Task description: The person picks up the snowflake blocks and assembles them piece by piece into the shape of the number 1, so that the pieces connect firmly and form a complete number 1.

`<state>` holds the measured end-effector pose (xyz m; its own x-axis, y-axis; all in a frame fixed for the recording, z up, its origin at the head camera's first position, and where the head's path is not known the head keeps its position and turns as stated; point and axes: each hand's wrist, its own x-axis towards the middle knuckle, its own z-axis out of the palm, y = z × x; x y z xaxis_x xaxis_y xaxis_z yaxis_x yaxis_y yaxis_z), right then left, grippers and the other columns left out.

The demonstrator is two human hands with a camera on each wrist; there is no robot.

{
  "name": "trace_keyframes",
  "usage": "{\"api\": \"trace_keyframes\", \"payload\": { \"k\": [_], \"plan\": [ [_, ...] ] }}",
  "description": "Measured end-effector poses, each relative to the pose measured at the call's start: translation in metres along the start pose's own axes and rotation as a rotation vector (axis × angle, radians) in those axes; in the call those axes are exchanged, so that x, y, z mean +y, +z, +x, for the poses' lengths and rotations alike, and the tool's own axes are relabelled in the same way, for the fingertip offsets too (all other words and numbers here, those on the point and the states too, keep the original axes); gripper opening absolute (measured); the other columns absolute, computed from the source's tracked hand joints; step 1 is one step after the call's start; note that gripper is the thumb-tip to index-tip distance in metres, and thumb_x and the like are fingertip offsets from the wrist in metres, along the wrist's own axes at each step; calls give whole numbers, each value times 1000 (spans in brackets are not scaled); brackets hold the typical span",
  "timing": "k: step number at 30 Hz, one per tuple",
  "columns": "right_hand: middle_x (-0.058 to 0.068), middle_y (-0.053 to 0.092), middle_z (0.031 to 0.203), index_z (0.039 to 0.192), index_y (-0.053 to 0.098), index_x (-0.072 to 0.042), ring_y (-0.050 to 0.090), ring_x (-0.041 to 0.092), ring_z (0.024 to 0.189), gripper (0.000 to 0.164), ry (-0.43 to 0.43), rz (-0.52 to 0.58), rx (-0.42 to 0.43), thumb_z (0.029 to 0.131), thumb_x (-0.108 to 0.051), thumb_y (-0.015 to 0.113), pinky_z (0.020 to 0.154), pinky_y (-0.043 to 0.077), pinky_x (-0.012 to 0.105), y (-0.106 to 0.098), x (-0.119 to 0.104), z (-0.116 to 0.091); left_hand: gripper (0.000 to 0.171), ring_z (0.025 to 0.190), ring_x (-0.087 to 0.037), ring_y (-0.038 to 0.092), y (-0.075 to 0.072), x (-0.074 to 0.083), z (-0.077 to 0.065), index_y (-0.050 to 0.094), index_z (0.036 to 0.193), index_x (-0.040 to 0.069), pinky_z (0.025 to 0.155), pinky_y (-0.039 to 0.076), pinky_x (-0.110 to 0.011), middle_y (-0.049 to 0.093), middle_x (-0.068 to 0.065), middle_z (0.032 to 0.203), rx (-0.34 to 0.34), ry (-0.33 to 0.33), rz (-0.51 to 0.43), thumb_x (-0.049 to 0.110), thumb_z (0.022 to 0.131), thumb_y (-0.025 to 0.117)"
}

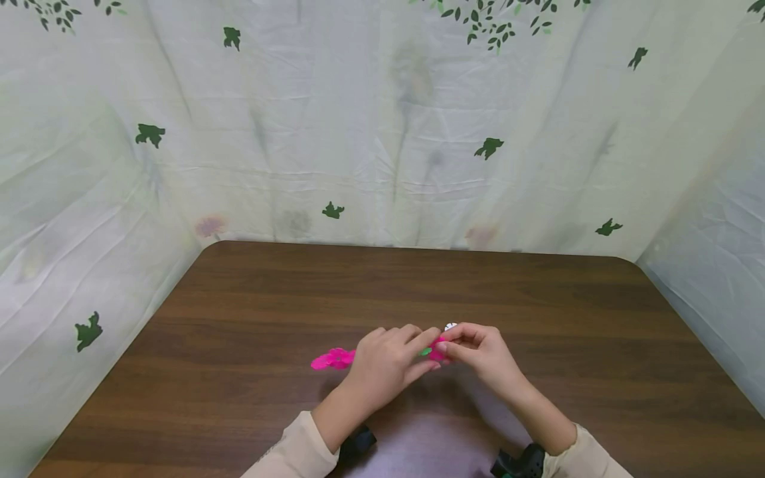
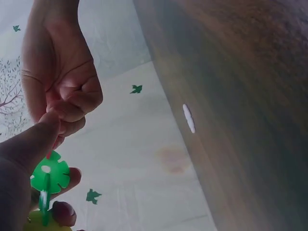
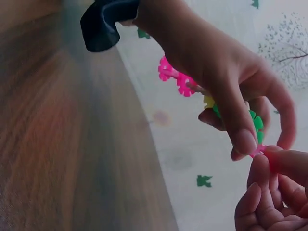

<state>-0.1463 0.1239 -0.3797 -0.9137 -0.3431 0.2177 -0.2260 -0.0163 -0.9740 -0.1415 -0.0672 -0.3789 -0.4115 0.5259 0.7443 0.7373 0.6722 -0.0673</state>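
A chain of slotted plastic discs, with pink discs (image 1: 335, 358) at its left end, runs through my left hand (image 1: 391, 358). Fingers and thumb of that hand hold it around the green disc (image 2: 50, 172) and a yellow disc (image 3: 208, 101). My right hand (image 1: 487, 352) pinches a small pink disc (image 1: 438, 349) between thumb and fingers, against the chain's green end. Its join with the green disc is partly hidden by fingertips. Just beyond the right fingertips, a white disc (image 1: 451, 326) lies on the table.
The brown wooden table (image 1: 239, 299) has rounded far corners. A pale curtain (image 1: 358, 133) with green leaf prints hangs behind it and at both sides. Dark wrist straps (image 1: 520, 461) sit below the hands.
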Motion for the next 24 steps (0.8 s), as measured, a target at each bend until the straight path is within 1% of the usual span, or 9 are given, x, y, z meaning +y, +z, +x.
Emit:
{"api": "trace_keyframes", "payload": {
  "k": [3,7,10,13,15,17,19,22,24],
  "plan": [
    [10,63,83,89,59,11,63,17,70,17,-7,5,-37,81,-3,64,66,51,35,0,2,1,38,55,-5,52,2,0,0,65,102,21,47,32,-15,59,10,80,37,23,21,40,70,74],
    [12,63,87,94,60,8,63,24,73,17,-80,-72,-56,81,-1,64,67,51,38,-7,6,4,37,52,-6,52,1,-4,1,64,100,18,45,34,-15,61,9,79,27,0,16,39,71,74],
    [12,63,90,99,61,4,61,22,75,21,-124,-176,-21,79,1,65,66,51,34,-14,7,7,37,51,-8,51,-1,-10,1,63,99,17,43,35,-17,60,8,77,24,-41,16,38,71,74],
    [14,61,92,102,61,3,59,20,76,26,-142,-306,31,77,2,67,66,49,28,-19,5,9,38,50,-9,50,-3,-18,1,62,99,16,42,35,-18,60,8,76,30,-79,25,38,70,74],
    [17,60,93,103,60,4,58,21,77,29,-158,-376,62,75,4,68,66,48,29,-23,7,11,38,50,-8,49,-5,-23,0,62,99,15,42,33,-18,59,7,75,33,-100,26,37,70,75],
    [18,60,94,105,60,4,58,23,77,32,-158,-432,88,74,3,69,67,48,30,-28,15,13,39,49,-7,46,-7,-27,0,62,99,14,41,31,-17,57,7,72,34,-122,25,36,70,75],
    [17,60,97,107,60,3,58,25,80,34,-156,-466,98,75,1,70,68,48,32,-36,30,15,39,48,-6,43,-8,-30,0,61,99,14,40,28,-17,56,7,71,34,-138,25,35,70,76],
    [13,59,101,111,60,0,58,23,87,38,-142,-547,98,75,-7,71,72,47,33,-46,53,18,39,46,-5,38,-8,-33,-1,61,99,13,40,24,-16,55,7,70,39,-147,23,34,70,76],
    [10,59,103,113,59,-1,57,22,90,41,-139,-598,88,75,-10,72,74,47,35,-50,63,20,38,46,-5,38,-8,-34,-1,61,99,13,40,24,-15,55,7,71,37,-149,21,34,71,75]
  ]
}}
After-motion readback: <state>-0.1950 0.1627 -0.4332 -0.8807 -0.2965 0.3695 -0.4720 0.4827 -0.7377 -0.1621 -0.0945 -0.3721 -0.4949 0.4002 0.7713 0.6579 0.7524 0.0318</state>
